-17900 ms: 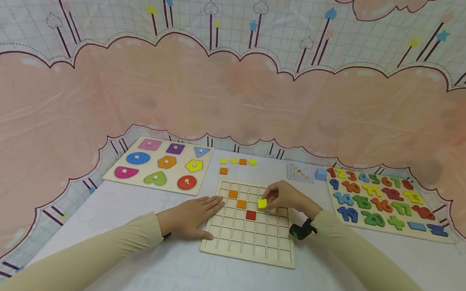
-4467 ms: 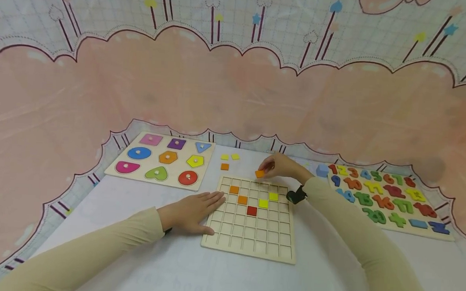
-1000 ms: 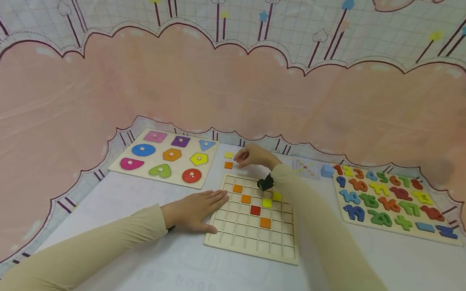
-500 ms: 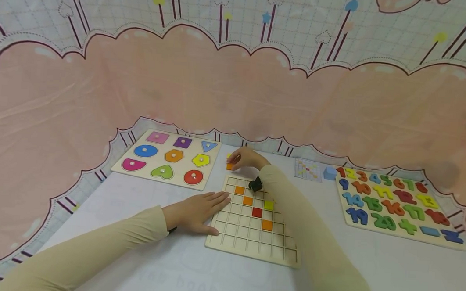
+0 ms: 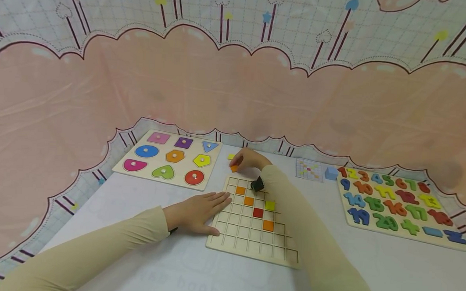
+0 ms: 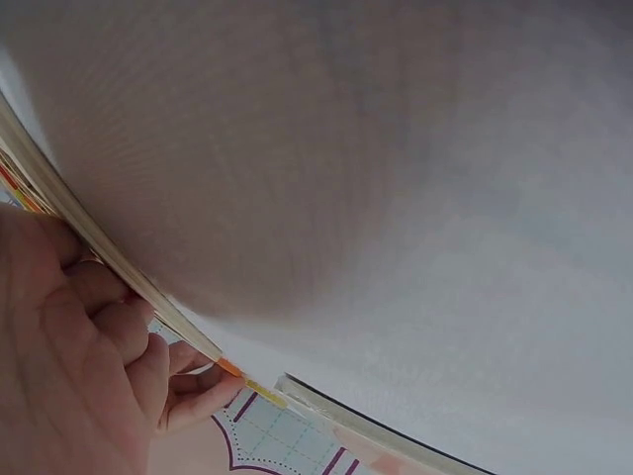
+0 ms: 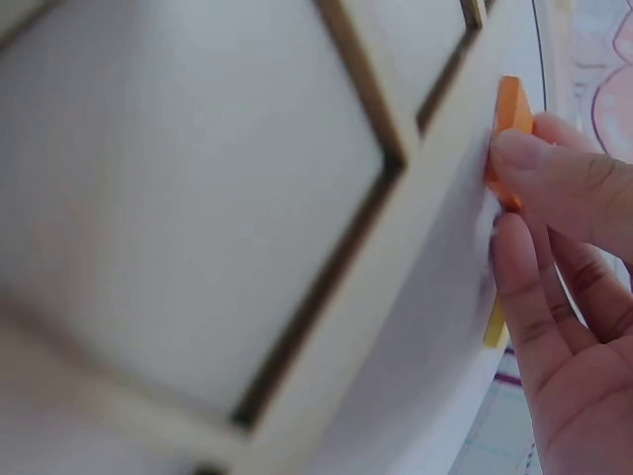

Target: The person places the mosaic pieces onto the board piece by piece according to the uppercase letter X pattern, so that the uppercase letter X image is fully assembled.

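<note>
My left hand (image 5: 195, 211) rests flat with fingers spread on the left edge of the wooden grid board (image 5: 247, 243). Beyond the board's far edge, my right hand (image 5: 248, 158) pinches an orange square tile (image 7: 509, 124) between thumb and fingers; in the right wrist view the tile is tilted on edge. A yellow tile (image 5: 230, 156) lies just behind that hand, partly covered by it. Set in the grid are a red tile (image 5: 258, 212), a yellow tile (image 5: 270, 205) and three orange tiles, one at the lower right (image 5: 268, 225). My right forearm covers the board's right side.
At the left lies a knobbed shape puzzle (image 5: 165, 159). A number puzzle (image 5: 403, 207) lies at the right, with a blue cube (image 5: 331, 173) and a printed pattern card (image 5: 309, 169) beside it. A patterned cloth wall (image 5: 236, 88) stands behind the table.
An orange tile held 4.5 seconds ago now sits below right of the red one. My right hand has reached left and picked up another orange tile. The left hand stays put.
</note>
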Tool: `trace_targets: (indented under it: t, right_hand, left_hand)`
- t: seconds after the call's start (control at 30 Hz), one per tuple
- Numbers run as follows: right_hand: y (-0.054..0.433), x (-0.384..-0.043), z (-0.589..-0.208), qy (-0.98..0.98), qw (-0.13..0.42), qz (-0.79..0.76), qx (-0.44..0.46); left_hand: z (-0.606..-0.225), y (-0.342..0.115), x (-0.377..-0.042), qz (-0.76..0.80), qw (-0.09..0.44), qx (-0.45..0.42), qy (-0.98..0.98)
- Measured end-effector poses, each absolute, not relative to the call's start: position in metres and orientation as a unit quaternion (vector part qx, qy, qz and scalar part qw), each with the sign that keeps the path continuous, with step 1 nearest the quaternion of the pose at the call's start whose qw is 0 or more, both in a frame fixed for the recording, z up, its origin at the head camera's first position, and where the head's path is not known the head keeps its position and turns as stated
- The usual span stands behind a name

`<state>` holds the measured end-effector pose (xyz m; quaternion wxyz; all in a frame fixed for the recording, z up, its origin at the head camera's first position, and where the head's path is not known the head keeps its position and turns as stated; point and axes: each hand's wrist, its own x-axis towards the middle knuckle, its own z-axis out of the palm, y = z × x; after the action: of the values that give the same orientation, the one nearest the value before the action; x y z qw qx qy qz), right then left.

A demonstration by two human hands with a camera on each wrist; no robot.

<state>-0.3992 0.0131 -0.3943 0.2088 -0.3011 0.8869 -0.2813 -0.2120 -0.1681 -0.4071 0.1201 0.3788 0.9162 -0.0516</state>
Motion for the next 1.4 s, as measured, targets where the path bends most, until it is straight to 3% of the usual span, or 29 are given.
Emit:
trace_targets:
  t: [0.4,1.4]
  right_hand:
    - [0.041,-0.405,-0.393,0.884,0.234,-0.288,-0.284]
    - [0.053,-0.408,-0.395,0.897,0.201,-0.282,-0.276]
  left_hand:
    - [-0.409,-0.167,-0.211,-0.058,0.110,0.384,0.915]
    - [-0.405,-0.165,-0.210,-0.060,0.115,0.377,0.917]
